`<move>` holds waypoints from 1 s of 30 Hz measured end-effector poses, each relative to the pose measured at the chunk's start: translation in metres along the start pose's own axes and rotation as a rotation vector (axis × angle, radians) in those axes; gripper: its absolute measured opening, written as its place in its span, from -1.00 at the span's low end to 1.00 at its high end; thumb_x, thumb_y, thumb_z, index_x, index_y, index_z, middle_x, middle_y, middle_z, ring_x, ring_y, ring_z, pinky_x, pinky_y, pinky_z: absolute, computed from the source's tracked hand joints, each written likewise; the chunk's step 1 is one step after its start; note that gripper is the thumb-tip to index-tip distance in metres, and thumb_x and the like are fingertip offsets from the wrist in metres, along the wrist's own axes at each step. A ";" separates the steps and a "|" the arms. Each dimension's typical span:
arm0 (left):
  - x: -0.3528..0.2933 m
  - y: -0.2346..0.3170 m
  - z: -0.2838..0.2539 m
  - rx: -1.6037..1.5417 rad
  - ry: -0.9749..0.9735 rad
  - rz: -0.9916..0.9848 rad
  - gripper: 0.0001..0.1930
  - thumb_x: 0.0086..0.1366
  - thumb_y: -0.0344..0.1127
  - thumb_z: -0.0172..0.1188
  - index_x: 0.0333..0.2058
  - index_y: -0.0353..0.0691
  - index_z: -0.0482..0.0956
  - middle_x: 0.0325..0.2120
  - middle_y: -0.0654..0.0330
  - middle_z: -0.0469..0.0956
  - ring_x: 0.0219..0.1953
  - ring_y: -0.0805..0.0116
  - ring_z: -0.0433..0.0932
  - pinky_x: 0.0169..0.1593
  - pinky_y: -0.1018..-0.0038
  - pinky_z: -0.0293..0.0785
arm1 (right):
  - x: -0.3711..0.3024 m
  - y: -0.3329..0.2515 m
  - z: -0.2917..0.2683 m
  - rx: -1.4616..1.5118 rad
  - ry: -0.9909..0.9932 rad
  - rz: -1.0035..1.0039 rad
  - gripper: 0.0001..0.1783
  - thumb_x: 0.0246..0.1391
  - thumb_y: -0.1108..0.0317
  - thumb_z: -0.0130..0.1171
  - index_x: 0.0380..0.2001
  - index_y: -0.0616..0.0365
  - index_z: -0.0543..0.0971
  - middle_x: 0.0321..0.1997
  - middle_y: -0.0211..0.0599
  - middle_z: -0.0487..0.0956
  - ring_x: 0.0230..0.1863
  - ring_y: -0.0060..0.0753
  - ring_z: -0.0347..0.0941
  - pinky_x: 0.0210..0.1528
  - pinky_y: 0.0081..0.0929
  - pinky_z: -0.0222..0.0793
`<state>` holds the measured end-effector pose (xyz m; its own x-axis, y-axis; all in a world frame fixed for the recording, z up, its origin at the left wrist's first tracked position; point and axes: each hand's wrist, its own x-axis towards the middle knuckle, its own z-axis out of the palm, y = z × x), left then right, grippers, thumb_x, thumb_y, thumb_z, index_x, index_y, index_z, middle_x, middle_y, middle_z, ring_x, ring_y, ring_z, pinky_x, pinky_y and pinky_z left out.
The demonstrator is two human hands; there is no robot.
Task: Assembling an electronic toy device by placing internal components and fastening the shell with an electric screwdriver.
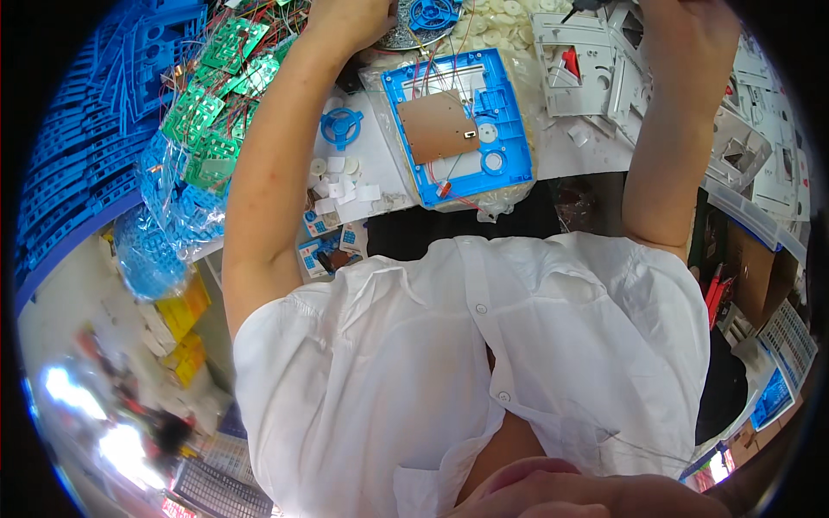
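Note:
At the top edge, my left hand (pixel 367 19) is partly cut off. Its fingers look curled beside a dark, speckled round base (pixel 393 36) that carries a blue ring-shaped part (pixel 432 14); what they hold is hidden. My right hand (pixel 686 10) is mostly out of view at the upper right. From beside it a dark pointed tool (pixel 591 4) sticks out leftward above grey plastic parts, though the grip itself is not shown. Between my forearms lies a blue plastic housing (pixel 514 104) with a brown circuit board (pixel 436 128) and thin wires, on clear plastic wrap.
Green circuit boards (pixel 194 116) with wires are heaped on the left, next to stacked blue frames (pixel 73 129). A loose blue ring part (pixel 341 127) and small white pieces (pixel 345 192) lie near my left forearm. Grey plastic housings (pixel 579 82) crowd the right; cream discs (pixel 496 33) lie behind.

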<state>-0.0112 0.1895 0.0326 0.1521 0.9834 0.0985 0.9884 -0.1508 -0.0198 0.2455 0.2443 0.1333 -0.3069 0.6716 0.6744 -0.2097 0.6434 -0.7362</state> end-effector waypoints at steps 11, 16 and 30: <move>0.035 -0.012 0.047 0.106 0.290 -0.037 -0.81 0.29 -0.19 0.20 -0.25 -0.14 0.68 -0.27 0.08 0.65 -0.12 0.06 0.59 0.03 0.02 0.34 | -0.007 -0.011 0.003 0.009 -0.094 0.286 -0.29 0.09 0.57 0.23 0.33 0.25 0.29 -0.07 -0.15 0.62 -0.15 -0.40 0.61 -0.07 -0.50 0.53; 0.014 -0.002 0.008 -0.122 0.231 -0.069 -0.79 0.30 -0.18 0.17 -0.30 -0.13 0.71 -0.29 0.09 0.66 -0.15 0.06 0.57 0.06 0.04 0.31 | -0.006 0.001 0.002 0.298 -0.175 0.339 -0.20 -0.01 0.54 0.27 0.35 0.29 0.26 -0.24 -0.21 0.59 -0.29 -0.39 0.57 -0.22 -0.51 0.50; -0.135 0.106 -0.022 -0.710 0.387 0.000 -0.95 0.21 -0.28 0.36 -0.38 0.00 0.66 -0.50 0.40 0.56 -0.34 0.34 0.53 0.01 0.19 0.16 | -0.073 -0.061 0.058 1.042 -0.062 0.492 -0.45 0.09 0.43 0.33 0.07 0.14 0.27 -0.51 -0.33 0.47 -0.46 -0.49 0.42 -0.31 -0.45 0.39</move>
<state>0.0729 0.0385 0.0393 0.0143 0.8985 0.4388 0.7356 -0.3067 0.6040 0.2266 0.1351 0.1255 -0.6072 0.7279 0.3186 -0.7104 -0.3178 -0.6280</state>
